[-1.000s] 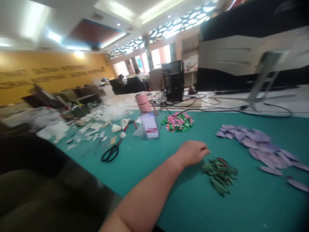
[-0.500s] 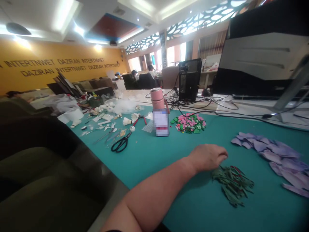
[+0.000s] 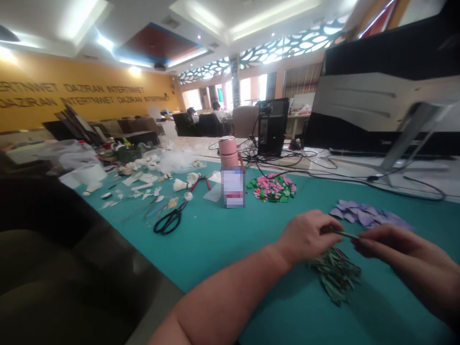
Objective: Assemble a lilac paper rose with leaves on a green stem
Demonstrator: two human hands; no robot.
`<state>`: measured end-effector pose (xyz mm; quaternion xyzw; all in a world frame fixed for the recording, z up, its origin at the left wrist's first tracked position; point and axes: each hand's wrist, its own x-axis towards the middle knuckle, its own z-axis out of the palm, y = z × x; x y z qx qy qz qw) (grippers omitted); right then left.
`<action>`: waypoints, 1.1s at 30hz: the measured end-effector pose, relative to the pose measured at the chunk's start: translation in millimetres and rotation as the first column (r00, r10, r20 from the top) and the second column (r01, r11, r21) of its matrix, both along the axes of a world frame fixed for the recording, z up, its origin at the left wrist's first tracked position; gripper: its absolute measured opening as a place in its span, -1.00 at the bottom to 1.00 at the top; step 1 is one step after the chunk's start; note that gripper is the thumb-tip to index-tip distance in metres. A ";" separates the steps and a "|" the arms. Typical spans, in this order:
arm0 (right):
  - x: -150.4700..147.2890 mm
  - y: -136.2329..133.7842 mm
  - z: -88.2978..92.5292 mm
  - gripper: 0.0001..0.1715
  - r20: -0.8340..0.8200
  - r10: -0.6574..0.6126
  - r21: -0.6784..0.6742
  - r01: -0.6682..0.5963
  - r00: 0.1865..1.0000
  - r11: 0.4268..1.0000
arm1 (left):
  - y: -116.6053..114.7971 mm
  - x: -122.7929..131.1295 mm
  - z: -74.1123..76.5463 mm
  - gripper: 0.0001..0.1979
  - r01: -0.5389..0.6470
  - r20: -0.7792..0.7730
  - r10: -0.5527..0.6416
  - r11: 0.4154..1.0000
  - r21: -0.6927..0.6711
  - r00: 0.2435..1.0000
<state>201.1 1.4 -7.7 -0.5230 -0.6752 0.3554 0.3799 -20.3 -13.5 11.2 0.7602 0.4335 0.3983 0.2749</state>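
Between my two hands stretches a thin green strip (image 3: 348, 234). My left hand (image 3: 312, 235) pinches its left end, fingers closed. The fingertips of my right hand (image 3: 402, 247) are closed on its right end. Just below my left hand lies a loose pile of green strips (image 3: 336, 275) with some dark red edges, on the teal mat (image 3: 201, 239). Lilac petal-like pieces (image 3: 366, 214) lie behind my right hand, which partly hides them. Farther back is a heap of small pink and green pieces (image 3: 275, 187).
A phone (image 3: 233, 188) leans by a pink bottle (image 3: 228, 151). Black scissors (image 3: 168, 221), red-handled pliers (image 3: 199, 180) and white shuttlecock-like pieces (image 3: 181, 184) lie left. Cables and a black computer case (image 3: 272, 127) stand behind, a large monitor (image 3: 373, 96) at right.
My right hand has come into view from the right and holds the strip's right end. My left hand stays near the pile, now with the strip visible. The view has shifted slightly.
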 end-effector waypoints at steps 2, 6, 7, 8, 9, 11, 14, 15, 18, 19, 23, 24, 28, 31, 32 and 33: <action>-10.2 -5.8 3.9 -0.70 -0.219 0.015 -0.095 -0.036 0.976 0.995 | 0.9 -0.9 2.9 -0.84 -0.007 0.157 0.018 0.998 -0.069 0.988; -26.7 -13.5 3.7 -0.63 -0.492 0.024 -0.182 -0.130 0.870 0.975 | -0.2 2.6 8.6 -0.79 0.123 0.415 0.008 0.950 -0.289 0.910; -29.2 -14.9 3.0 -0.63 -0.533 0.033 -0.201 -0.164 0.845 0.966 | -0.9 3.9 9.6 -0.77 0.173 0.454 -0.008 0.931 -0.322 0.891; -30.7 -16.0 2.7 -0.62 -0.567 0.044 -0.214 -0.199 0.823 0.956 | -1.6 5.1 10.4 -0.76 0.217 0.482 -0.028 0.915 -0.339 0.875; -30.8 -16.9 3.2 -0.63 -0.584 0.058 -0.224 -0.230 0.810 0.947 | -2.2 6.1 10.9 -0.75 0.245 0.498 -0.045 0.907 -0.344 0.866; -26.6 -16.5 6.5 -0.63 -0.557 0.084 -0.225 -0.248 0.826 0.942 | -2.2 7.2 10.7 -0.77 0.250 0.509 -0.056 0.913 -0.322 0.859; -9.7 -8.3 13.4 -0.61 -0.349 0.044 -0.160 -0.106 0.936 0.981 | 1.8 6.9 6.8 -0.82 0.180 0.498 -0.023 0.946 -0.270 0.867; -3.0 -3.9 14.3 -0.61 -0.249 0.015 -0.116 -0.045 0.968 0.992 | 3.9 6.5 4.8 -0.82 0.164 0.495 -0.011 0.949 -0.267 0.869; 11.8 8.3 8.5 -0.74 0.070 -0.015 0.029 0.013 0.997 1.000 | 9.1 5.3 -0.9 -0.78 0.156 0.490 0.016 0.938 -0.310 0.872; 13.5 10.9 4.0 -0.78 0.175 0.000 0.070 -0.012 0.985 0.997 | 10.0 4.9 -1.9 -0.76 0.153 0.484 0.025 0.933 -0.325 0.875; 7.8 14.1 -16.3 -0.77 0.458 0.061 0.175 -0.157 0.887 0.972 | 9.4 2.9 0.8 -0.72 0.110 0.414 0.036 0.940 -0.323 0.910; 5.6 14.1 -20.0 -0.75 0.493 0.075 0.186 -0.189 0.867 0.964 | 8.8 2.3 2.4 -0.72 0.098 0.392 0.035 0.944 -0.315 0.919; 3.1 14.3 -24.9 -0.70 0.581 0.079 0.206 -0.241 0.810 0.948 | 8.0 0.3 6.6 -0.69 0.074 0.343 0.037 0.950 -0.304 0.938; 3.6 13.5 -23.0 -0.68 0.605 0.094 0.193 -0.260 0.791 0.946 | 8.8 -0.2 6.7 -0.69 0.059 0.332 0.048 0.950 -0.305 0.942; 3.2 12.8 -22.7 -0.66 0.604 0.118 0.181 -0.279 0.788 0.943 | 9.1 -0.2 6.5 -0.69 0.049 0.327 0.056 0.951 -0.304 0.943; 2.4 12.0 -23.0 -0.64 0.603 0.144 0.170 -0.303 0.785 0.938 | 9.4 -0.3 6.3 -0.70 0.039 0.321 0.064 0.952 -0.303 0.945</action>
